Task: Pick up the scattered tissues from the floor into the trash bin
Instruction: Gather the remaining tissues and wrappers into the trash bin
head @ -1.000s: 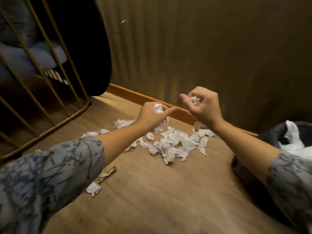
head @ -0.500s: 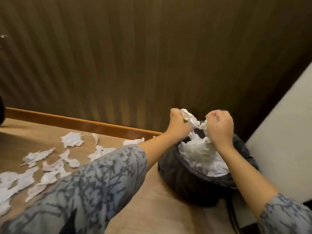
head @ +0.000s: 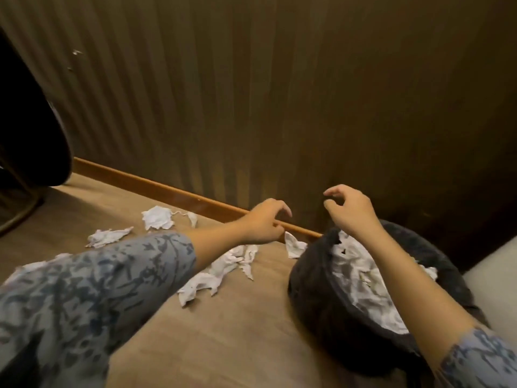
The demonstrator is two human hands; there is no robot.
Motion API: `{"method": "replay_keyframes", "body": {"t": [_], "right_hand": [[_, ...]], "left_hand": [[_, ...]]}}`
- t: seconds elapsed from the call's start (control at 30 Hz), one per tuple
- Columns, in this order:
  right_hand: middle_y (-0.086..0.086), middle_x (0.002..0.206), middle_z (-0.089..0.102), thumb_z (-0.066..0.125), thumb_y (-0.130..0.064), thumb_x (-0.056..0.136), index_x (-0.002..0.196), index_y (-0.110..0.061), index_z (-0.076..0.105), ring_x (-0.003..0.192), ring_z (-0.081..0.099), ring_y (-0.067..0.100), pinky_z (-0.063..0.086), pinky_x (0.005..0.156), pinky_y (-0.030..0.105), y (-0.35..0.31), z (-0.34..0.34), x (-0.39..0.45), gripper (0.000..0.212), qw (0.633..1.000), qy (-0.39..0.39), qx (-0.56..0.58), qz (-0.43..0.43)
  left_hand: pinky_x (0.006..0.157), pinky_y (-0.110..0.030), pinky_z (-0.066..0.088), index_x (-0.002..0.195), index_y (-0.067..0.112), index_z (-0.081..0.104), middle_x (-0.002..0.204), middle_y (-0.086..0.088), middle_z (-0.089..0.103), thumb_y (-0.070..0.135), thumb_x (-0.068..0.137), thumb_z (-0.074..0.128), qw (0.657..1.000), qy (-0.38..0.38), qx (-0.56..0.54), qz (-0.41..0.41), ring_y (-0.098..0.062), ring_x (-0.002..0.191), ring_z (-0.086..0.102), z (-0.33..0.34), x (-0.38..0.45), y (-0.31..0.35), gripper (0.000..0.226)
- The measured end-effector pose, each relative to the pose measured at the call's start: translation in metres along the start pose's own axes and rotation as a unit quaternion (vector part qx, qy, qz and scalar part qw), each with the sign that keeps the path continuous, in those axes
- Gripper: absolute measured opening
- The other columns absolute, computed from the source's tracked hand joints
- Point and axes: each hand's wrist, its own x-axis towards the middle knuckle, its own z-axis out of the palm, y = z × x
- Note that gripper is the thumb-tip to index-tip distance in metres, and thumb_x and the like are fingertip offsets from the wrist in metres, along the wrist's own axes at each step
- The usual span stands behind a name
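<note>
Both hands are hovering empty with fingers loosely curled. The right hand is hanging above the far rim of the trash bin, whose dark liner is holding a heap of white crumpled paper. The left hand is hanging over the floor, just left of the bin. The remaining tissues are lying below and to the left of both hands, strung out toward the left along the wooden baseboard. The left hand is the nearer one. The pieces are thin, torn, ragged-edged and wrinkled; one scrap is lying against the bin wall.
</note>
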Motion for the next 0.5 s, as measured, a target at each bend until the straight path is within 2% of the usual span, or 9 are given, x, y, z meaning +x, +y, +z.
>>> {"method": "replay_keyframes", "body": {"t": [0.1, 0.2, 0.23, 0.3, 0.33, 0.4, 0.5], "right_hand": [[0.001, 0.112, 0.065, 0.06, -0.027, 0.093, 0.113, -0.02, 0.063, 0.095, 0.057, 0.014, 0.043, 0.073, 0.024, -0.048, 0.052, 0.003, 0.021, 0.997, -0.052, 0.033, -0.051], [0.002, 0.119, 0.062, 0.061, -0.03, 0.092, 0.128, -0.022, 0.053, 0.095, 0.058, 0.015, 0.046, 0.071, 0.022, -0.07, 0.116, 0.008, 0.038, 0.986, -0.152, -0.003, -0.062], [0.004, 0.126, 0.06, 0.062, -0.03, 0.092, 0.134, -0.023, 0.048, 0.1, 0.059, 0.018, 0.049, 0.075, 0.025, -0.072, 0.138, 0.009, 0.045, 0.98, -0.19, -0.018, -0.056], [0.004, 0.146, 0.047, 0.063, -0.032, 0.092, 0.144, -0.025, 0.036, 0.122, 0.054, 0.025, 0.051, 0.094, 0.035, -0.072, 0.177, 0.01, 0.059, 0.964, -0.255, -0.053, -0.047], [0.004, 0.153, 0.039, 0.063, -0.036, 0.092, 0.148, -0.025, 0.031, 0.132, 0.046, 0.027, 0.046, 0.103, 0.039, -0.069, 0.194, 0.012, 0.065, 0.955, -0.284, -0.074, -0.042], [0.002, 0.16, 0.025, 0.061, -0.053, 0.088, 0.152, -0.028, 0.023, 0.143, 0.032, 0.028, 0.033, 0.112, 0.041, -0.058, 0.225, 0.014, 0.078, 0.931, -0.342, -0.129, -0.026], [0.0, 0.164, 0.012, 0.062, -0.075, 0.073, 0.154, -0.034, 0.014, 0.15, 0.011, 0.029, 0.014, 0.119, 0.048, -0.038, 0.27, 0.015, 0.102, 0.899, -0.398, -0.182, -0.001]], "left_hand": [[0.092, -0.027, 0.045, 0.12, 0.019, 0.054, 0.129, -0.006, 0.05, 0.01, 0.084, 0.06, 0.997, -0.009, 0.062, -0.047, -0.021, 0.115, 0.052, -0.044, -0.022, -0.066, 0.038], [0.096, -0.034, 0.048, 0.122, 0.022, 0.053, 0.132, -0.004, 0.049, 0.009, 0.084, 0.058, 0.99, -0.007, 0.071, -0.124, -0.022, 0.118, 0.051, -0.067, -0.046, -0.144, 0.04], [0.098, -0.036, 0.048, 0.12, 0.023, 0.053, 0.132, -0.003, 0.049, 0.008, 0.084, 0.057, 0.988, -0.006, 0.059, -0.143, -0.022, 0.119, 0.05, -0.069, -0.053, -0.171, 0.04], [0.101, -0.036, 0.044, 0.117, 0.025, 0.054, 0.131, -0.003, 0.051, 0.006, 0.083, 0.057, 0.987, -0.002, 0.03, -0.161, -0.023, 0.121, 0.049, -0.063, -0.066, -0.222, 0.039], [0.102, -0.034, 0.041, 0.117, 0.025, 0.054, 0.13, -0.004, 0.052, 0.007, 0.083, 0.059, 0.987, -0.001, 0.018, -0.161, -0.024, 0.122, 0.049, -0.055, -0.072, -0.245, 0.039], [0.108, -0.032, 0.034, 0.122, 0.025, 0.053, 0.137, -0.006, 0.047, 0.008, 0.083, 0.062, 0.987, -0.013, 0.007, -0.16, -0.024, 0.13, 0.043, -0.032, -0.079, -0.286, 0.043], [0.117, -0.046, 0.02, 0.13, 0.034, 0.048, 0.155, -0.008, 0.024, 0.003, 0.084, 0.055, 0.985, -0.027, -0.004, -0.172, -0.026, 0.144, 0.021, 0.018, -0.081, -0.333, 0.056]]}}
